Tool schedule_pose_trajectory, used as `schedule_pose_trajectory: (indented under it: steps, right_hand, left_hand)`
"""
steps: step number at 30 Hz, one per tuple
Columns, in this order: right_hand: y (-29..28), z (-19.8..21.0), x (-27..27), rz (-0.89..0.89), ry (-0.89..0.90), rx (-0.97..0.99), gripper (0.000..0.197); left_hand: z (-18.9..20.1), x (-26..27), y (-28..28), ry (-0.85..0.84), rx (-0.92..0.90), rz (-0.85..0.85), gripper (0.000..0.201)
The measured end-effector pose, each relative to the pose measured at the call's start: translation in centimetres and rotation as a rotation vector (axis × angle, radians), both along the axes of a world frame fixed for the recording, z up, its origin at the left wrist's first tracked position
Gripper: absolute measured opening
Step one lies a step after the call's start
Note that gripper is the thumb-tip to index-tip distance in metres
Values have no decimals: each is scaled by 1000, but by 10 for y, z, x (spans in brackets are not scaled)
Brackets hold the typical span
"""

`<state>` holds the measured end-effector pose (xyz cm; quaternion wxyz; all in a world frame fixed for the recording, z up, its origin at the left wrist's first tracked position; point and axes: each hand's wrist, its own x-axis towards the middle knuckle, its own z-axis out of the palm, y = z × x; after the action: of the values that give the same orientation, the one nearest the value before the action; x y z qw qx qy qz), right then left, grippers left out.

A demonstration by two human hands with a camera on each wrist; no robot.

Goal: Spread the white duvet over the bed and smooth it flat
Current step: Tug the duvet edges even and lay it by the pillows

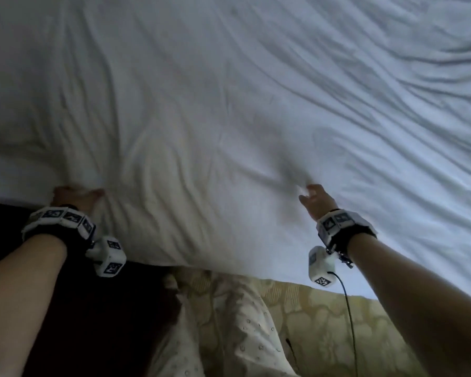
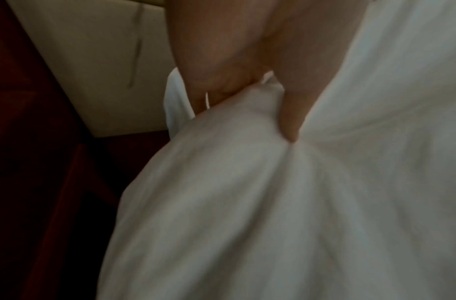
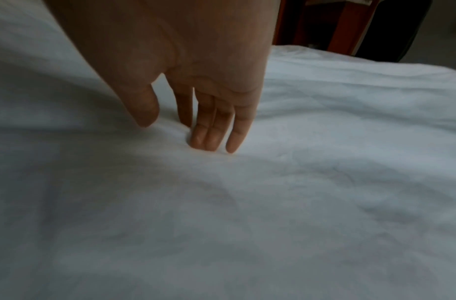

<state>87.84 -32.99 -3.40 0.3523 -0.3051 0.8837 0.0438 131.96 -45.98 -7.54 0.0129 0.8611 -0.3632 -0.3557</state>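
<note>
The white duvet (image 1: 242,104) covers the bed across most of the head view, with long creases running toward the far right. My left hand (image 1: 75,195) grips a bunched fold of the duvet (image 2: 247,162) at the near left edge, thumb (image 2: 291,113) pressed into the cloth and fingers curled under it. My right hand (image 1: 314,197) lies on top of the duvet (image 3: 273,203) near its front edge, with straight fingers (image 3: 209,132) pressing a small dent into the fabric. It holds nothing.
Below the duvet's near edge hangs a beige patterned bed skirt (image 1: 324,317). Dark red floor (image 1: 98,322) lies to the left. A pale padded panel (image 2: 93,71) shows beside my left hand. Dark wooden furniture (image 3: 337,24) stands past the bed's far side.
</note>
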Motion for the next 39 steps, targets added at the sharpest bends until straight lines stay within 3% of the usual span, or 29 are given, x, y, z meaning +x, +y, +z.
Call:
schedule_pose_trajectory:
  steps: [3, 6, 12, 14, 16, 19, 22, 25, 27, 30, 35, 37, 39]
  right_hand:
    - [0, 25, 33, -112, -35, -27, 48]
    - [-15, 61, 74, -99, -84, -107, 47]
    - [-81, 133, 163, 70, -165, -305, 48]
    - [-100, 142, 193, 163, -167, -330, 52]
    - [-108, 144, 223, 294, -127, -289, 56]
    - [-98, 123, 251, 427, -158, -162, 59]
    - [-61, 87, 259, 447, -289, 26, 60]
    - [-38, 75, 241, 448, -247, 126, 61]
    - [-38, 85, 223, 405, -212, 79, 57]
    - [-53, 115, 203, 412, -117, 9, 50]
    - [-86, 164, 230, 380, -195, -211, 43]
    - [-98, 178, 259, 508, -258, -332, 41]
    - [-109, 194, 292, 774, -286, -402, 49]
  left_hand:
    - [35, 1, -1, 90, 88, -95, 58]
    - [90, 22, 0, 144, 95, -134, 54]
    - [236, 71, -20, 270, -177, -173, 44]
    - [262, 88, -22, 316, -213, -186, 43]
    - [266, 112, -13, 309, -182, -184, 40]
    - [231, 144, 12, 214, -61, -139, 52]
    - [193, 159, 38, 117, 50, -129, 65]
    - [177, 153, 44, 66, 100, -136, 67]
    - [182, 140, 42, 42, 137, -153, 65]
    - [188, 130, 38, 36, 114, -178, 46]
    - [219, 100, 35, 99, 41, -311, 56]
    - [233, 83, 37, 153, 21, -405, 58]
    - [242, 75, 41, 188, -13, -518, 61]
